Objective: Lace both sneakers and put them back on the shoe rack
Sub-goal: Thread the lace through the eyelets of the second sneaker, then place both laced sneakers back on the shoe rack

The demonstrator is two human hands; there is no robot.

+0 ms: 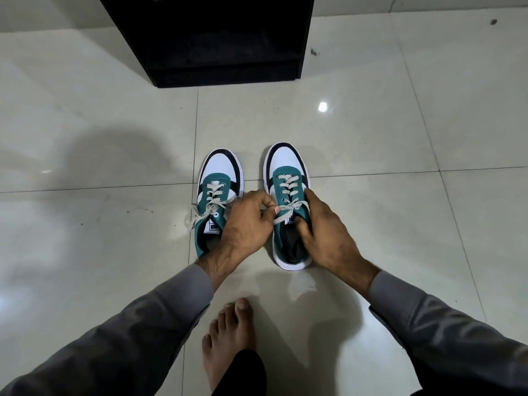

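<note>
Lace pinched between left hand, right hand.

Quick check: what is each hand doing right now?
Left hand: closed, pinching the lace of the right sneaker.
Right hand: closed on the same sneaker's collar.

Open floor around the shoes
Bare floor lies between sneakers and shoe rack; a bare foot sits behind.

2 teal/white sneakers upright on floor, toes twd black shoe rack: left sneaker laced & tied, right sneaker laced.
</note>
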